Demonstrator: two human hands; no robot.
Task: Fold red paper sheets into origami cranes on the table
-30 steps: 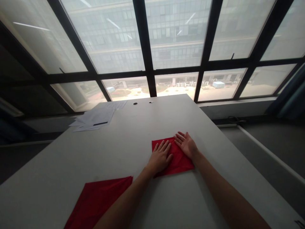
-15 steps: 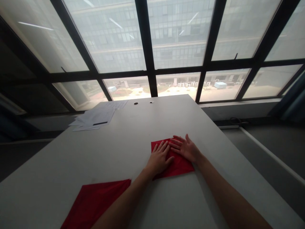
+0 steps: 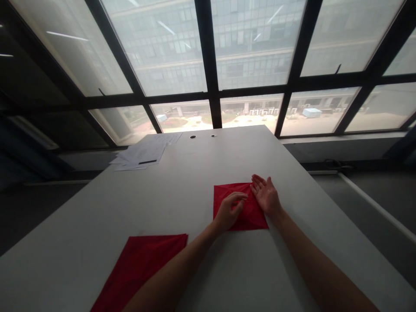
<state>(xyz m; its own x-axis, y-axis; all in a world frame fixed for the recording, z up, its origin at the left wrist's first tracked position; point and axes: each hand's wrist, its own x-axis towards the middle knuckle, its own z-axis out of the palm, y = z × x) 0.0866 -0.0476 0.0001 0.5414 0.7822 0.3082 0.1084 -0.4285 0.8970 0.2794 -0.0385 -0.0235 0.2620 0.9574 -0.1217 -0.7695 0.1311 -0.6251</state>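
Left hand (image 3: 229, 212): fingers bent and curled loosely towards the thumb, over the left part of the red cloth; whether the fingertips pinch any fabric, cannot tell.
Right hand (image 3: 266, 196): open, palm turned inwards, fingers extended at the cloth's far right corner; firm contact not confirmed.
Red cloth (image 3: 251, 216): flat on the white table (image 3: 182, 195), beneath the left hand and just left of the right hand; shallow creases visible.
Second red cloth (image 3: 146, 260): nearer the person, left of the left hand, partly hidden by the left forearm.
Papers (image 3: 146, 149): well beyond the left hand, to its left, with a dark strip (image 3: 147, 162) on top.
Slip risk: red cloth could skew if the left hand drags sideways without pressing down.
Crease risk: right edge could ruck up if the right hand pushes inwards.
Forearm risk: a lowered left forearm might disturb the second red cloth.
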